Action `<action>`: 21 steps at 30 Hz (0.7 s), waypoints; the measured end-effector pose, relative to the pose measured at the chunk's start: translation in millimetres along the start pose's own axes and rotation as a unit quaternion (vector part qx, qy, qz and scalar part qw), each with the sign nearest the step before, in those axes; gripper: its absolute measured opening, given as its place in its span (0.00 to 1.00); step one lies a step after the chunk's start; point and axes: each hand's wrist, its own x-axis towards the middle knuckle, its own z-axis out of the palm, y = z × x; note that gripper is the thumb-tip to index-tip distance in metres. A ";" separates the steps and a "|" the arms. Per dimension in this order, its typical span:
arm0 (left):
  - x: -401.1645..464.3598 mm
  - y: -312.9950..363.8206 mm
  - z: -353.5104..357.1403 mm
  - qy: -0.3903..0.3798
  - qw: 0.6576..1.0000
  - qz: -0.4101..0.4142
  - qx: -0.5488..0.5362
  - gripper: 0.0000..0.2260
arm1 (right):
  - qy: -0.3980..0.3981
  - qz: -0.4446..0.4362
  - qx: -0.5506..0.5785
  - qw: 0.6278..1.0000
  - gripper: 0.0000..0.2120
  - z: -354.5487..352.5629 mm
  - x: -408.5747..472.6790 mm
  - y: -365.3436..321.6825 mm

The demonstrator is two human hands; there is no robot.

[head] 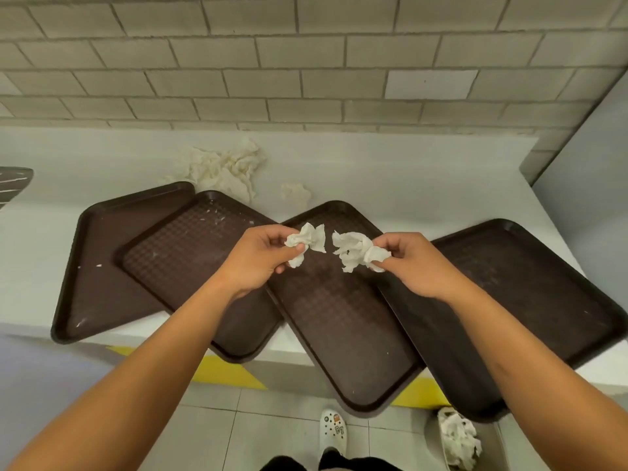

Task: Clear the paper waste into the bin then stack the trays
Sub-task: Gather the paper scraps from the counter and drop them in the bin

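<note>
Several dark brown trays overlap along the white counter (407, 171): a far-left tray (98, 266), a second tray (190, 253), a middle tray (343, 328) and a right tray (523, 283). Above the middle tray my left hand (261, 256) pinches a crumpled white paper piece (307, 243). My right hand (411, 263) pinches another crumpled paper piece (356, 251). The two pieces hang close together without touching. A pile of crumpled paper (224, 168) lies on the counter behind the trays, with a small wad (295, 192) beside it. The bin (458, 440) on the floor at lower right holds paper.
A grey brick wall (306, 62) rises behind the counter, and a pale panel (594, 158) closes the right side. The trays overhang the counter's front edge. A yellow strip (224, 372) runs under it. My white shoe (333, 433) stands on the tiled floor. A dark object (13, 185) sits at far left.
</note>
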 end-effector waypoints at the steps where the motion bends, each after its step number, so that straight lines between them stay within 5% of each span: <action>1: -7.9 -2.3 2.8 -0.001 1.000 0.000 -0.001 0.07 | 0.002 0.000 0.003 1.000 0.04 1.8 -9.3 1.4; 21: -185.5 -6.9 107.0 -0.007 1.000 0.006 0.001 0.06 | 0.042 -0.017 0.038 0.998 0.05 10.9 -228.5 28.1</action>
